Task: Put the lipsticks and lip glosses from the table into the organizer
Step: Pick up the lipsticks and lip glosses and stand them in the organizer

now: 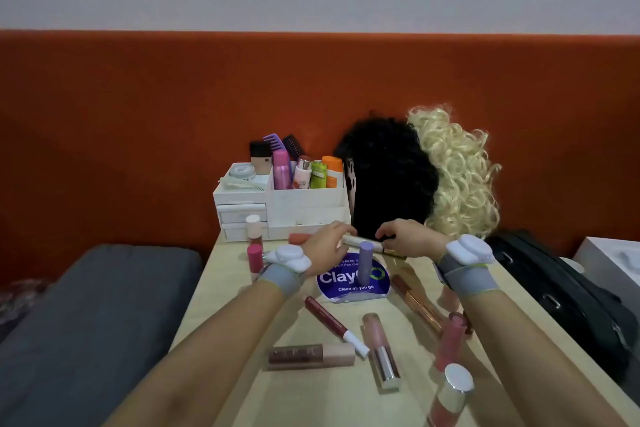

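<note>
You are pinching a pale slim tube [362, 242], left hand [323, 246] on one end, right hand [405, 240] on the other, white organizer [304, 206] sitting just behind the grip, carrying bottles [281, 172] and combs [275, 142] in its upper bins, lilac tube [365, 262] standing just nearer you than the grip, lip glosses [381, 347] lying nearer still.

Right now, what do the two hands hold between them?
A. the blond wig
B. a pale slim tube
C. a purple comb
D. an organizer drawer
B: the left hand and the right hand both grip the pale tube, which lies roughly level just in front of the organizer.
</note>
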`<state>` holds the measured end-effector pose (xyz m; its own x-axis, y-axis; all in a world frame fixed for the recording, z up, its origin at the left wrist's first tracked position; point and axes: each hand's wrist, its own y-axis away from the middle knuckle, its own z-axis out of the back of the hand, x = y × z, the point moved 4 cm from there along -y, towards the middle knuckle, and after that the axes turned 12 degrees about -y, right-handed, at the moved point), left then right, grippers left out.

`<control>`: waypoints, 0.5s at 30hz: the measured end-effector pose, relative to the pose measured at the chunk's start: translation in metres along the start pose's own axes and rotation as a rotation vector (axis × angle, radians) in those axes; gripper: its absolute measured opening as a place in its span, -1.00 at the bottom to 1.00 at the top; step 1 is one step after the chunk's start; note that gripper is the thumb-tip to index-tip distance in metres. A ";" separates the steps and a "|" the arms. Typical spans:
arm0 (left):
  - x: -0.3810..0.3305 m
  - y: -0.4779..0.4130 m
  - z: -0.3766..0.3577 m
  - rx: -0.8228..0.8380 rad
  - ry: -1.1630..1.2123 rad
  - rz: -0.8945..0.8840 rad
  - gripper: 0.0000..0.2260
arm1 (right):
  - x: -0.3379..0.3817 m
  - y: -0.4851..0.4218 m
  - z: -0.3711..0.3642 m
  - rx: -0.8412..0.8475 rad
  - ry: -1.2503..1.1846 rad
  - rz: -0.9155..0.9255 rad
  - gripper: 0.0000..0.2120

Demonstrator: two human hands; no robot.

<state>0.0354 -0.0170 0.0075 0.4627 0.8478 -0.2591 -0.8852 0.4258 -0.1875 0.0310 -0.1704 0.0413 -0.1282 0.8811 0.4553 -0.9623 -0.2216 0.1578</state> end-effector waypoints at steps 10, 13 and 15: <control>-0.007 -0.044 -0.028 0.186 -0.293 -0.159 -0.58 | -0.017 -0.009 -0.016 0.039 0.174 0.001 -0.64; -0.008 -0.045 -0.034 0.200 -0.369 -0.161 -0.62 | -0.017 -0.009 -0.019 0.043 0.181 0.016 -0.64; -0.010 -0.047 -0.037 0.217 -0.418 -0.165 -0.68 | -0.017 -0.009 -0.020 0.033 0.170 0.027 -0.67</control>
<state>0.0744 -0.0570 -0.0160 0.5773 0.7991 0.1680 -0.8123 0.5829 0.0188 0.0369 -0.1748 0.0146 -0.1953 0.9320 0.3054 -0.9500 -0.2571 0.1772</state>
